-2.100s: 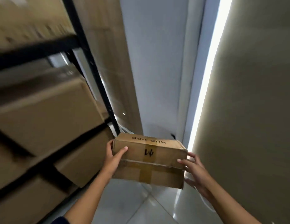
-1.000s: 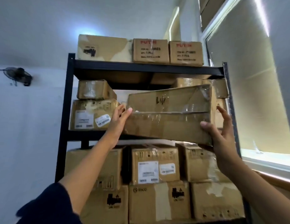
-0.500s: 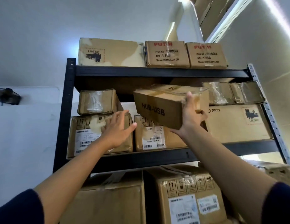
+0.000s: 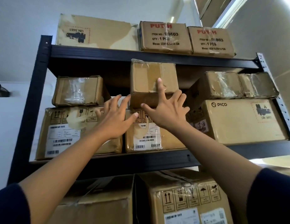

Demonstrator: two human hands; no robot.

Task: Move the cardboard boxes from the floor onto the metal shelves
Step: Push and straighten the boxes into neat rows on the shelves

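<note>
Taped cardboard box [image 4: 153,78] resting on top of a labelled box [image 4: 150,131] near the middle of the second shelf [image 4: 141,160] of a black metal rack [image 4: 36,97]. Right hand [image 4: 167,110] spread flat against the taped box's front face, index finger extended upward over the tape, nothing gripped. Left hand [image 4: 115,120] open with fingers splayed, fingertips at the box's lower left corner; whether they touch it cannot be told. Three boxes [image 4: 165,38] line the top shelf.
</note>
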